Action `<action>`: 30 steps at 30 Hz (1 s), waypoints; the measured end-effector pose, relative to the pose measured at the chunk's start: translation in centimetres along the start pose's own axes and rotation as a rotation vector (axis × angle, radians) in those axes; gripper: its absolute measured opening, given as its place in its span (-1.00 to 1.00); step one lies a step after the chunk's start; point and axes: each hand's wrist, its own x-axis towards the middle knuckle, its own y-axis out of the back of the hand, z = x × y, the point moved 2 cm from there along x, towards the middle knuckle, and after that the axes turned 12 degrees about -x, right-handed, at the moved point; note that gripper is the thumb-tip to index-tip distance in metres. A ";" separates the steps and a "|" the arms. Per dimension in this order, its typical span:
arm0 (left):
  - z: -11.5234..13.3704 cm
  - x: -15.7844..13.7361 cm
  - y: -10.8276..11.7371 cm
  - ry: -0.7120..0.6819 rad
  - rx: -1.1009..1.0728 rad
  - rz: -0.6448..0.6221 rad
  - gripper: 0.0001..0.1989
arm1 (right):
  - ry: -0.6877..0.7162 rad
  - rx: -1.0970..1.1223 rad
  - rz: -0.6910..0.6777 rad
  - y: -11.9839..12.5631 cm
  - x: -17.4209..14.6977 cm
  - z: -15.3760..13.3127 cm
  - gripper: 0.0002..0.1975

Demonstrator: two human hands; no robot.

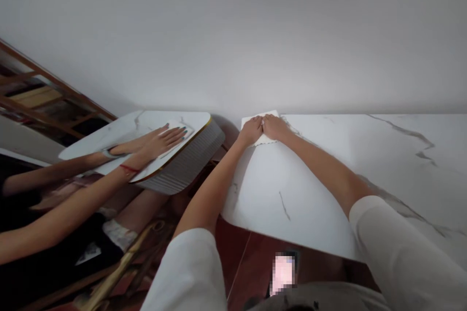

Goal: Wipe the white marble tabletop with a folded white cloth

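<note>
A white cloth [269,139] with a scalloped edge lies spread on the far left corner of a white marble-patterned table [314,204], close to the wall. My left hand [251,129] presses on the cloth with its fingers bent and held together. Touching it side by side, my right hand [274,127] also bears down on the cloth, its fingers curled at the tips. Both arms reach straight forward over the tabletop. Part of the cloth is hidden under the hands.
To the left, a co-worker's hands [170,140] rest on a white cloth on a second marble-patterned table [124,124] with a ribbed side. A gap separates the tables. A plain wall [255,34] stands behind. Below are a wooden chair [120,265] and a blurred-out phone-like object [283,272].
</note>
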 end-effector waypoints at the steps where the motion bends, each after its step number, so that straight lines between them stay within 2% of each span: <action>1: 0.2 1.0 -0.2 0.006 -0.004 -0.004 -0.61 | 0.000 -0.011 0.006 0.0 0.3 0.9 -0.62; 7: 3.3 5.8 -1.7 -0.109 -0.039 -0.040 -0.61 | -0.167 -0.054 -0.033 0.7 -0.9 5.6 -0.60; 10: 4.9 6.3 -2.4 -0.195 -0.060 -0.059 -0.55 | -0.226 -0.073 -0.032 1.3 -2.9 6.3 -0.55; 13: 5.5 5.2 -2.8 -0.280 -0.102 -0.088 -0.49 | -0.276 -0.071 -0.051 2.0 -5.2 5.4 -0.51; 17: 5.4 1.9 -2.4 -0.313 -0.155 -0.123 -0.44 | -0.337 -0.051 -0.093 3.3 -7.9 2.2 -0.48; 22: 5.4 -4.3 -0.2 -0.309 -0.146 -0.126 -0.45 | -0.369 0.009 -0.117 5.3 -10.8 -3.3 -0.47; 26: 6.5 -10.3 2.2 -0.244 -0.096 -0.090 -0.45 | -0.290 0.042 -0.112 6.3 -13.3 -7.2 -0.46; 30: 9.2 -15.5 3.9 -0.106 -0.029 -0.074 -0.45 | -0.170 0.074 -0.093 7.1 -16.3 -9.3 -0.46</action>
